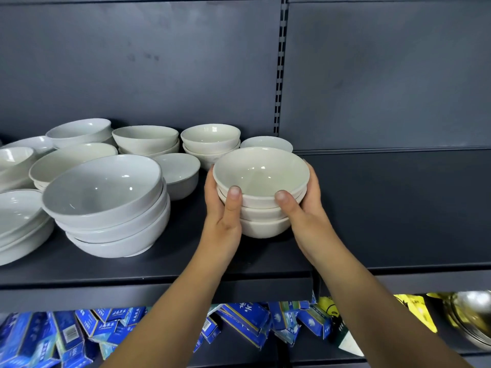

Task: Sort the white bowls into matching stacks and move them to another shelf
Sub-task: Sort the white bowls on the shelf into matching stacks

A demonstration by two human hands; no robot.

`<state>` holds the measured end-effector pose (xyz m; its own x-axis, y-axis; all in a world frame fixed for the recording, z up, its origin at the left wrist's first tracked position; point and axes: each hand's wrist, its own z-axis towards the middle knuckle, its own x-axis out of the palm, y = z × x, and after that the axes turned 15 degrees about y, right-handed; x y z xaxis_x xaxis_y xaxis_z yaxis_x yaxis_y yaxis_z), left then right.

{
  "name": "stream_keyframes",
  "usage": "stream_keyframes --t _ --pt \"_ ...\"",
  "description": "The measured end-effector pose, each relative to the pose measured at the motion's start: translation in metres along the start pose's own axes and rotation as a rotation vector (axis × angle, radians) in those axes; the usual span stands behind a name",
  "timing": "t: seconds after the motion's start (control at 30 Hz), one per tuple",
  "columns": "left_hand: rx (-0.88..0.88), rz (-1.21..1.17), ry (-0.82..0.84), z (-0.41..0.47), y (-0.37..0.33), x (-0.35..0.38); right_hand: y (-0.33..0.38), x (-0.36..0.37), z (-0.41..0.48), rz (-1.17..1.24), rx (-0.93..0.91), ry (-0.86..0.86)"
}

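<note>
While both hands wrap their fingers round a stack of three bowls, more piles wait, and the next shelf is bare.

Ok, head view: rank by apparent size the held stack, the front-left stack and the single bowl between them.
1. front-left stack, clearly the widest.
2. held stack.
3. single bowl, though it sits farther back and is partly hidden, so its true size is unsure.

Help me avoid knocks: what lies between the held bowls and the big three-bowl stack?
Head view: the left hand, bare shelf, and one small bowl set back.
</note>
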<state>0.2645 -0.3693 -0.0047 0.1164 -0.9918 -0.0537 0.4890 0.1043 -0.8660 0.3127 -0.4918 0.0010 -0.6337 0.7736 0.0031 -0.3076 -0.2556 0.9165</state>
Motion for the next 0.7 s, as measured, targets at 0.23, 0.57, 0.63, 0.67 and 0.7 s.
stream_keyframes --t 0.23,0.57,0.63,0.67,0.7 --pt "-0.031 0.005 -0.035 0.011 0.002 -0.026 -0.002 -0.002 0.031 -0.018 0.131 0.193" --pt "-0.063 0.028 -0.100 0.017 0.006 -0.029 -0.007 -0.003 0.048 -0.031 0.175 0.240" --pt "-0.064 0.055 -0.113 0.016 0.001 -0.027 -0.006 -0.005 0.047 -0.037 0.176 0.242" --pt "-0.069 0.080 -0.118 0.016 -0.003 -0.025 -0.004 -0.006 0.048 -0.039 0.182 0.246" --pt "-0.073 0.097 -0.123 0.016 -0.007 -0.024 0.000 -0.008 0.048 -0.045 0.195 0.250"
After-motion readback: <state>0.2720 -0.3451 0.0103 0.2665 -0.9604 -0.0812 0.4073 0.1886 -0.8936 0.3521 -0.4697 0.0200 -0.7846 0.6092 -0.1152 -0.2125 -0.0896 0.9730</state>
